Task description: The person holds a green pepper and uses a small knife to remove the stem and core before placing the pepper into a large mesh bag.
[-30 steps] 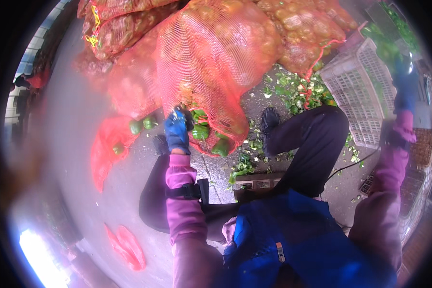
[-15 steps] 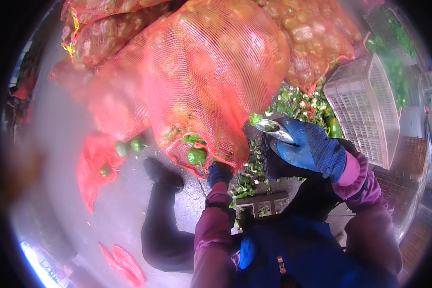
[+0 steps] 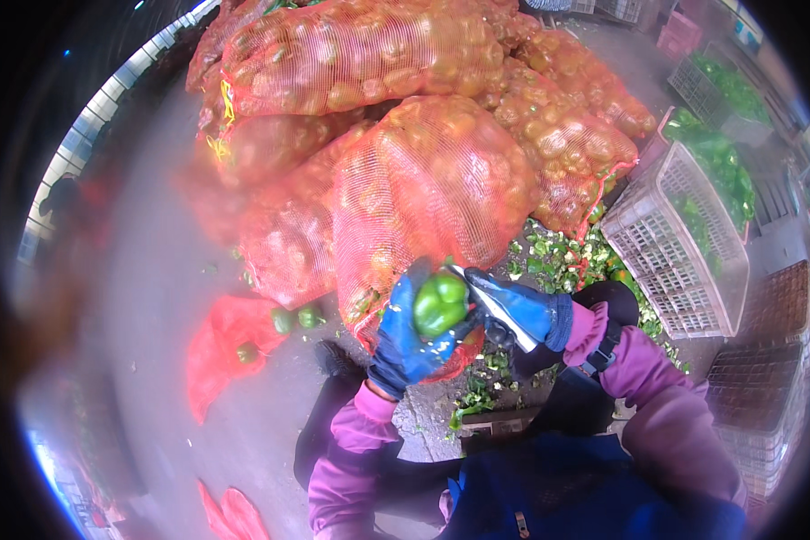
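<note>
My left hand (image 3: 403, 333), in a blue glove, is closed around a green bell pepper (image 3: 439, 305) at the middle of the view. Beside it, my gloved right hand (image 3: 534, 317) grips a shiny metal tool (image 3: 508, 314), whose tip is at the pepper's right side. Both hands are over an open red mesh sack (image 3: 378, 225) of produce, which lies among other full sacks (image 3: 360, 58). Green and white trimmings (image 3: 549, 255) are scattered on the floor right of the open sack.
A pale plastic crate (image 3: 654, 241) stands at the right, with crates of green peppers (image 3: 720, 85) behind and stacked crates (image 3: 751, 387) lower right. Loose peppers (image 3: 309, 316) and red mesh bags (image 3: 220, 360) lie on the left floor. My legs and a low wooden piece (image 3: 504, 426) are below.
My left hand has come up out of the sack with a green pepper. My right hand has swung in from the right with the metal tool and now meets the pepper.
</note>
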Motion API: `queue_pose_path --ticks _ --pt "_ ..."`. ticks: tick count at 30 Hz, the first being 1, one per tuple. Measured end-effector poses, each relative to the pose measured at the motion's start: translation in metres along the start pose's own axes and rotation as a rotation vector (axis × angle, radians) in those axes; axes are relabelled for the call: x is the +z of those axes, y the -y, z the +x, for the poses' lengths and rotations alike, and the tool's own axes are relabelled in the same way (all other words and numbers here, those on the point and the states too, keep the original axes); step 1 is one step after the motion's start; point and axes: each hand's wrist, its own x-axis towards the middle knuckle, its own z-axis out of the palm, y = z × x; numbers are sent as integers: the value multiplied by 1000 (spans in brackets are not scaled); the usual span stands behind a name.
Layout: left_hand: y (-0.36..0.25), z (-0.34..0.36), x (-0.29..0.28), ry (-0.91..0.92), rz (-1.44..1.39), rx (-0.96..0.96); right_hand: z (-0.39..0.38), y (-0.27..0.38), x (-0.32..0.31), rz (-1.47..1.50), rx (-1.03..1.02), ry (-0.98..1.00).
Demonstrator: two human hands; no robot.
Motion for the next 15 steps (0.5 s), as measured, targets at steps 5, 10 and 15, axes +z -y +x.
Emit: queue_pose_path --ticks 5,10,15 --pt "-52 -15 12 -42 628 280 1 -29 -4 17 -284 169" --pt "-38 -30 16 -139 -272 -5 -11 -34 24 -390 -704 200" --pt "-42 -33 19 -16 -3 99 -46 -2 16 -1034 -819 156"
